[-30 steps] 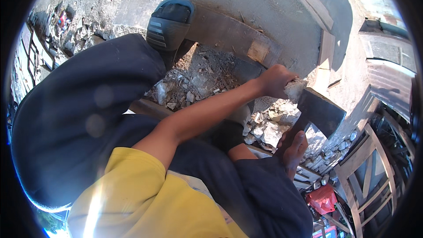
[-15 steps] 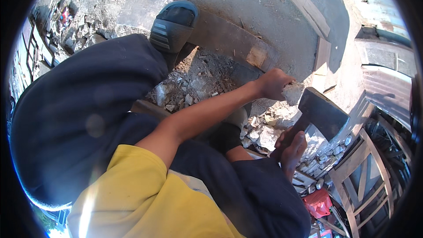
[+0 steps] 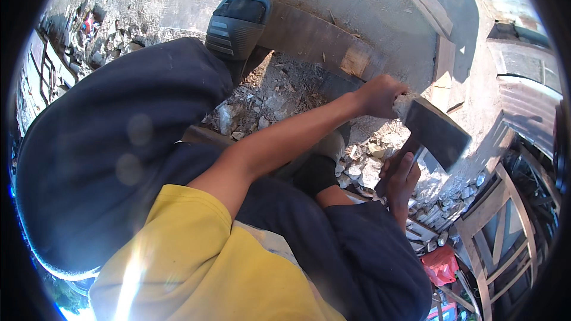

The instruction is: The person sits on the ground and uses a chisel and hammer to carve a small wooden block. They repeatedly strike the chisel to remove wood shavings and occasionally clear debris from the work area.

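Sunlit, dusty ground [image 3: 380, 18], strewn with pale broken stones [image 3: 361, 169], surrounds the person at work. Right hand [image 3: 402, 177]: fingers wrapped round the brown handle of a broad-headed, dark metal hatchet [image 3: 437, 134], its head just beyond the left hand in this view. Left hand [image 3: 380, 96]: fingers curled tight, apparently on a pale, rough-surfaced piece [image 3: 403, 106] — mostly hidden, its material uncertain — at the hatchet's near corner; contact cannot be told. Long, flat, dark brown wooden plank [image 3: 297, 32]: beneath a dark slide sandal [image 3: 229, 38], with a light, squarish patch [image 3: 355, 61] near its right end. Step in hand, as judged: hatchet work on the piece; the next move calls for a steady hold — left fingers clear of the edge.
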`<action>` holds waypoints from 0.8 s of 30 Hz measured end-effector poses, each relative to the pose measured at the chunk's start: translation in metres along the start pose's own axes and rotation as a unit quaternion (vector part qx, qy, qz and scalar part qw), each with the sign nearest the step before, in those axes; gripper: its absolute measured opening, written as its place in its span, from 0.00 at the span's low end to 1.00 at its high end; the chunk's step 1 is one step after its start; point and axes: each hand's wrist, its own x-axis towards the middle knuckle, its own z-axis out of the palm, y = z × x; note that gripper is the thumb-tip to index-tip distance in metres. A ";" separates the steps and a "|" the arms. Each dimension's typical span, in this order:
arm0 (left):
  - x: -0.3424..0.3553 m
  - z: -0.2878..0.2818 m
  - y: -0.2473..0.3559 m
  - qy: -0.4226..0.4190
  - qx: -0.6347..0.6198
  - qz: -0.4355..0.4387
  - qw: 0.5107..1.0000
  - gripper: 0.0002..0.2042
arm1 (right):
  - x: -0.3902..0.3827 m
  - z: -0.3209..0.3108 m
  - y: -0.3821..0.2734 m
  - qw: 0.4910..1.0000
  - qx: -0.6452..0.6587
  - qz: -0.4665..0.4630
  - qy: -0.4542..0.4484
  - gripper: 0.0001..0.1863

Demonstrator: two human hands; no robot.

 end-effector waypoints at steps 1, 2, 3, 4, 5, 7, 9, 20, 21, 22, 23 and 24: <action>0.002 0.000 -0.001 0.027 -0.016 0.027 0.999 0.23 | 0.000 0.000 -0.006 0.997 0.055 0.049 0.036 0.29; 0.003 0.000 -0.003 0.055 -0.033 0.054 0.996 0.23 | 0.004 0.001 -0.007 0.994 0.080 0.058 0.052 0.29; -0.001 -0.002 -0.004 0.080 -0.047 0.076 0.993 0.23 | 0.008 0.004 -0.006 0.990 0.107 0.070 0.062 0.29; -0.005 -0.003 -0.005 0.078 -0.039 0.083 0.993 0.23 | 0.009 0.007 -0.004 0.985 0.135 0.082 0.072 0.29; -0.009 -0.002 -0.005 0.075 -0.031 0.091 0.993 0.23 | 0.003 0.012 -0.003 0.961 0.211 0.144 0.100 0.30; -0.018 0.000 -0.002 0.040 -0.005 0.118 0.992 0.22 | -0.002 0.019 0.006 0.917 0.307 0.224 0.119 0.30; -0.030 0.002 0.005 -0.022 0.033 0.160 0.986 0.17 | -0.006 0.023 0.023 0.874 0.358 0.297 0.141 0.30; -0.074 0.044 -0.017 -0.182 0.179 0.246 0.935 0.07 | -0.035 0.065 0.158 0.811 0.401 0.413 0.105 0.31; -0.072 0.044 -0.011 -0.176 0.173 0.228 0.942 0.08 | -0.035 0.071 0.161 0.799 0.410 0.425 0.110 0.31; -0.068 0.043 -0.006 -0.176 0.158 0.207 0.949 0.09 | -0.034 0.073 0.163 0.792 0.426 0.422 0.109 0.31; -0.063 0.041 -0.001 -0.177 0.144 0.186 0.956 0.10 | -0.034 0.075 0.164 0.785 0.443 0.420 0.107 0.31; -0.057 0.038 0.006 -0.177 0.132 0.165 0.961 0.11 | -0.034 0.076 0.164 0.778 0.459 0.415 0.105 0.30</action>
